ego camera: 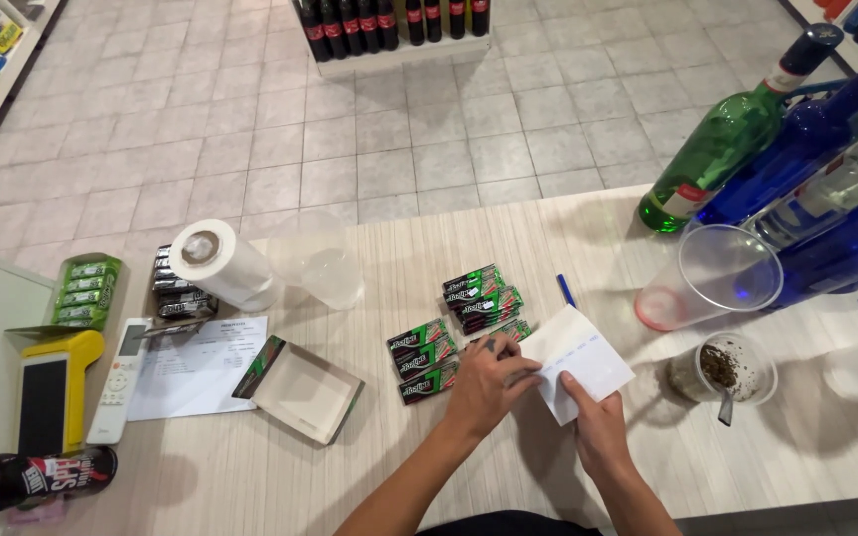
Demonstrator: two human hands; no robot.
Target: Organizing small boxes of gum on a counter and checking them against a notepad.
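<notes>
Mid-step: folding white paper slip (580, 359) near counter's front edge. Left hand (489, 382) curled, pinching slip's left edge; right hand (596, 422) pinching lower corner. Green gum packs (454, 333) just beside. Next likely: firm crease.

Bright, even overhead light, soft shadows beside the cups, sharp focus, and wide-angle bending at the edges.

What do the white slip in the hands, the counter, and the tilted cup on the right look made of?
Slip: thin matte paper, going by its flat white sheet look in both hands, left hand and right hand.
Counter: probably laminate with a pale streaked wood-grain print and low sheen.
Cup: clear plastic, see-through wall with a reddish tinted base; glass cannot be ruled out.
</notes>
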